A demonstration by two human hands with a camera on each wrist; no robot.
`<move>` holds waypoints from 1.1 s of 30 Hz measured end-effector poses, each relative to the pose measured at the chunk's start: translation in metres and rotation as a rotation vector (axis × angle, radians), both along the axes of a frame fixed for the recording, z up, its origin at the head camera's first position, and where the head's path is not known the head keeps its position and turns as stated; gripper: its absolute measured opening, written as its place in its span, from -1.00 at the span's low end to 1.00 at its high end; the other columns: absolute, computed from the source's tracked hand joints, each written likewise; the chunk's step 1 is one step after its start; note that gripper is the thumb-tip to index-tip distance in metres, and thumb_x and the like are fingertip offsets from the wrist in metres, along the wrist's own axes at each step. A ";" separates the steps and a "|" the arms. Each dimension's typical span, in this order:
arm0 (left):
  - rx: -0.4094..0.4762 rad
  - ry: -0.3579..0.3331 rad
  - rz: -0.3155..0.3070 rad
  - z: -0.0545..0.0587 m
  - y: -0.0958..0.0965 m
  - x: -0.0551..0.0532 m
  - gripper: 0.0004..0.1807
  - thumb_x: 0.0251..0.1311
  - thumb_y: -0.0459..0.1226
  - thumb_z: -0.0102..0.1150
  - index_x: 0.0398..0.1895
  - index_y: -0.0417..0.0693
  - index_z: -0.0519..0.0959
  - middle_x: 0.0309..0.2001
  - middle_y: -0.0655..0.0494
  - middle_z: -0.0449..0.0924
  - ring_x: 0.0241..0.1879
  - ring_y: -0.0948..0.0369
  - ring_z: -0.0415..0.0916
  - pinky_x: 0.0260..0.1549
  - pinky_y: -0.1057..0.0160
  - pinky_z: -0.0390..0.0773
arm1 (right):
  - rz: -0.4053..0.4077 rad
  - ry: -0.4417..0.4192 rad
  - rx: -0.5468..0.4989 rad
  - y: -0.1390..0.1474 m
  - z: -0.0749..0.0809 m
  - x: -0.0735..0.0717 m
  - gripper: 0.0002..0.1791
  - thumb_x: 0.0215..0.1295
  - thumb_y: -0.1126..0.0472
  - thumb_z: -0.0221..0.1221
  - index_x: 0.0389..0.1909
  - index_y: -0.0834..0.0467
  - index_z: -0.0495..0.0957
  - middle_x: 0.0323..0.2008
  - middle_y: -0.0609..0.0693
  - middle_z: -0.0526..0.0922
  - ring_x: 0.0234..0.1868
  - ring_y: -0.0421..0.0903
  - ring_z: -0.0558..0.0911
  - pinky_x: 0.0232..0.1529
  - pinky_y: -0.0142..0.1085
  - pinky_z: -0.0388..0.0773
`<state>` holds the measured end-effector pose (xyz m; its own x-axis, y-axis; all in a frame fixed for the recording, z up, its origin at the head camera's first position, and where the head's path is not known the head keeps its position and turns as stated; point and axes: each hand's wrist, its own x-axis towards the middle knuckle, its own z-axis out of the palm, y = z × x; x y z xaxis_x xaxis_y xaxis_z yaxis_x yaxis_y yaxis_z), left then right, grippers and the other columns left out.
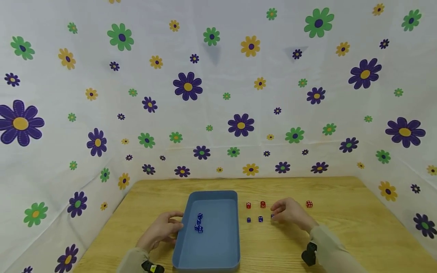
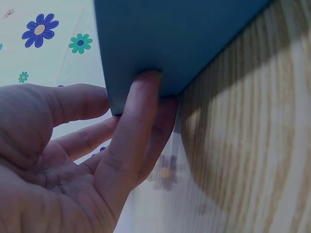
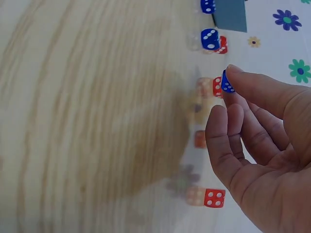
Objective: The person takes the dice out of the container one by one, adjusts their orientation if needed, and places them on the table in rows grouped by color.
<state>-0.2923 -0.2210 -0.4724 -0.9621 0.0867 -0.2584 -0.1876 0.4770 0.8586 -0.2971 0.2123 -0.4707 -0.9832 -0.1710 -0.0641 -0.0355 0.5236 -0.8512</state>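
Between thumb and index finger, my right hand (image 1: 291, 213) pinches a blue die (image 3: 227, 82) with white pips, low over the wooden table. To its left are two more blue dice, one nearer (image 1: 260, 218) and one farther (image 1: 248, 219). Behind those lie two red dice, a left one (image 1: 248, 205) and a right one (image 1: 263, 204). My left hand (image 1: 164, 229) touches the outer left wall of a blue-grey tray (image 1: 235, 242), its fingertips against the side. Several blue dice (image 1: 199, 223) lie clustered inside the tray's left part.
Another red die (image 1: 308, 204) lies on the table (image 1: 334, 197), to the right of my right hand. A white cloth (image 1: 211, 106) printed with flowers hangs behind the table and along both sides.
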 end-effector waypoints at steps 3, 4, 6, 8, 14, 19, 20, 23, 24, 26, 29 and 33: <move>0.005 -0.003 -0.002 0.001 0.001 0.000 -0.50 0.29 -0.39 0.12 0.31 -0.17 0.40 -0.04 -0.19 0.59 -0.25 0.10 0.63 -0.47 0.07 0.71 | -0.008 -0.005 0.020 0.004 -0.002 0.000 -0.68 0.01 0.39 0.41 -0.16 0.34 0.62 -0.30 0.06 0.66 -0.30 -0.12 0.58 -0.29 -0.30 0.63; 0.006 -0.005 -0.002 0.001 0.001 0.000 -0.50 0.29 -0.40 0.12 0.31 -0.17 0.40 -0.04 -0.19 0.59 -0.25 0.10 0.63 -0.47 0.07 0.71 | -0.008 -0.005 0.026 0.005 -0.003 0.000 -0.68 0.01 0.39 0.41 -0.16 0.33 0.62 -0.30 0.06 0.66 -0.30 -0.12 0.58 -0.30 -0.30 0.63; 0.009 -0.008 -0.003 0.001 0.001 0.001 -0.50 0.29 -0.40 0.12 0.31 -0.18 0.40 -0.05 -0.19 0.59 -0.25 0.10 0.62 -0.47 0.07 0.71 | -0.016 -0.008 0.033 0.007 -0.005 -0.001 -0.69 0.01 0.40 0.41 -0.18 0.32 0.62 -0.32 0.05 0.66 -0.30 -0.12 0.57 -0.30 -0.31 0.61; 0.008 -0.007 -0.006 0.001 0.001 0.001 -0.51 0.29 -0.40 0.12 0.31 -0.18 0.40 -0.05 -0.18 0.59 -0.25 0.11 0.62 -0.46 0.07 0.71 | -0.025 -0.013 0.035 0.007 -0.008 -0.002 -0.69 0.01 0.40 0.42 -0.19 0.30 0.62 -0.33 0.04 0.66 -0.31 -0.13 0.57 -0.29 -0.32 0.60; 0.005 -0.004 0.000 0.000 0.000 0.002 -0.51 0.27 -0.41 0.12 0.29 -0.17 0.42 -0.08 -0.17 0.60 -0.26 0.10 0.62 -0.47 0.07 0.71 | -0.016 0.010 0.057 0.006 -0.012 -0.006 -0.71 -0.01 0.41 0.41 -0.22 0.28 0.63 -0.34 0.03 0.66 -0.31 -0.13 0.57 -0.29 -0.34 0.57; 0.002 -0.001 -0.006 0.001 0.001 0.000 -0.50 0.28 -0.40 0.12 0.30 -0.18 0.40 -0.07 -0.18 0.59 -0.26 0.10 0.62 -0.48 0.08 0.71 | -0.023 0.027 0.075 0.006 -0.013 -0.010 -0.73 -0.01 0.43 0.41 -0.24 0.25 0.64 -0.36 0.01 0.65 -0.32 -0.13 0.56 -0.30 -0.34 0.57; 0.000 -0.001 -0.008 0.001 0.001 0.000 -0.50 0.28 -0.40 0.12 0.30 -0.18 0.40 -0.07 -0.18 0.59 -0.26 0.10 0.62 -0.47 0.08 0.71 | -0.023 0.029 0.078 0.006 -0.013 -0.010 -0.74 -0.01 0.43 0.41 -0.25 0.25 0.64 -0.36 0.01 0.65 -0.32 -0.14 0.56 -0.30 -0.34 0.57; 0.003 -0.003 -0.012 0.003 0.001 0.000 -0.51 0.28 -0.41 0.11 0.30 -0.18 0.40 -0.07 -0.18 0.58 -0.26 0.10 0.62 -0.47 0.07 0.71 | -0.018 0.032 0.085 0.008 -0.014 -0.010 -0.73 -0.01 0.42 0.42 -0.24 0.24 0.64 -0.37 0.00 0.66 -0.33 -0.14 0.56 -0.27 -0.32 0.58; 0.004 -0.003 -0.013 0.003 0.001 0.001 -0.51 0.28 -0.41 0.11 0.30 -0.18 0.40 -0.07 -0.18 0.58 -0.26 0.10 0.62 -0.47 0.07 0.71 | -0.018 0.026 0.082 0.008 -0.014 -0.010 -0.73 -0.01 0.42 0.42 -0.24 0.24 0.64 -0.37 -0.01 0.66 -0.33 -0.14 0.56 -0.26 -0.32 0.58; 0.000 -0.002 -0.014 0.003 0.001 0.001 -0.51 0.28 -0.41 0.10 0.30 -0.19 0.40 -0.07 -0.18 0.58 -0.26 0.10 0.61 -0.47 0.07 0.71 | -0.003 0.027 0.082 0.010 -0.015 -0.010 -0.72 -0.01 0.42 0.42 -0.22 0.24 0.63 -0.36 -0.01 0.66 -0.32 -0.14 0.56 -0.25 -0.31 0.58; 0.001 -0.002 -0.013 0.004 0.002 0.001 -0.51 0.28 -0.41 0.11 0.30 -0.19 0.41 -0.07 -0.18 0.58 -0.27 0.10 0.62 -0.47 0.07 0.71 | 0.016 0.022 0.075 0.011 -0.016 -0.010 -0.71 0.00 0.42 0.41 -0.21 0.25 0.63 -0.34 0.00 0.66 -0.31 -0.14 0.56 -0.25 -0.31 0.58; -0.002 -0.002 -0.010 0.004 0.001 0.002 -0.50 0.28 -0.41 0.12 0.30 -0.18 0.40 -0.05 -0.19 0.58 -0.27 0.10 0.62 -0.48 0.08 0.70 | 0.027 0.020 0.065 0.011 -0.016 -0.010 -0.71 0.01 0.42 0.41 -0.20 0.26 0.62 -0.34 0.00 0.65 -0.31 -0.13 0.56 -0.26 -0.31 0.57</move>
<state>-0.2906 -0.2196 -0.4687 -0.9606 0.0959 -0.2609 -0.1849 0.4803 0.8574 -0.3075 0.2238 -0.4866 -0.9795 -0.1934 -0.0565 -0.0668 0.5763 -0.8145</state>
